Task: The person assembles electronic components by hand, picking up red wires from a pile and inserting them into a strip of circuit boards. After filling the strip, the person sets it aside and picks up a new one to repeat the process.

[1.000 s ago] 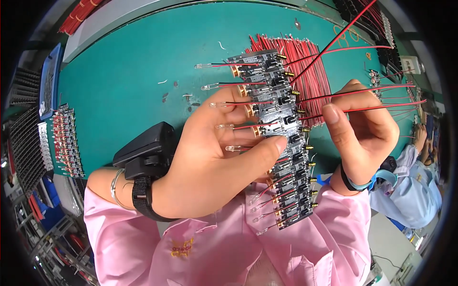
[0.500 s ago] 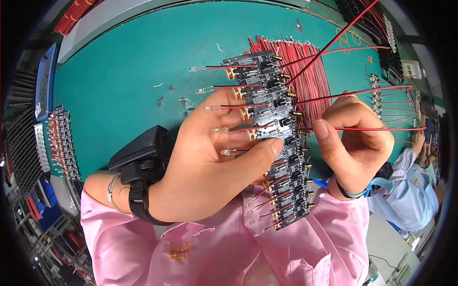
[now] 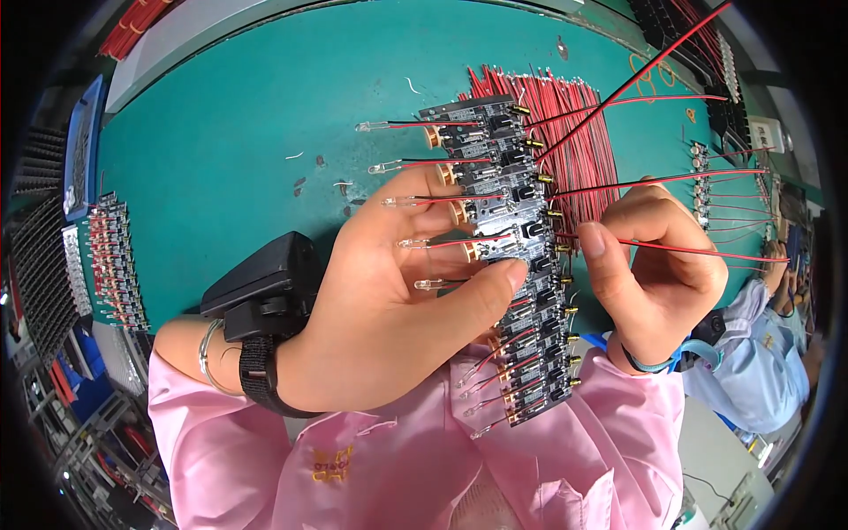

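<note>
A long strip of joined black circuit boards (image 3: 495, 208) is held up over the bench, tilted, by my left hand (image 3: 397, 291). Its thumb presses on the front face and the fingers lie behind. Clear LEDs on short red and black leads (image 3: 402, 202) stick out from the strip's left side, next to copper-coloured coils (image 3: 444, 174). My right hand (image 3: 658, 256) pinches a red wire (image 3: 671, 248) between thumb and forefinger, close to the strip's right edge. Further up, several other long red wires (image 3: 632, 75) run off that same edge.
Behind the strip, a bundle of red wires (image 3: 579, 150) lies on the green bench mat (image 3: 221, 132). More board strips sit at the left (image 3: 115, 265) and right (image 3: 700, 181). Rubber bands (image 3: 649, 75) lie far right; a blue tray (image 3: 81, 146) stands left. A co-worker in light blue (image 3: 751, 371) is at right.
The wire in my right hand now slopes down toward its free end, where it lay nearly level before. The strip has shifted very slightly right; both grips look the same.
</note>
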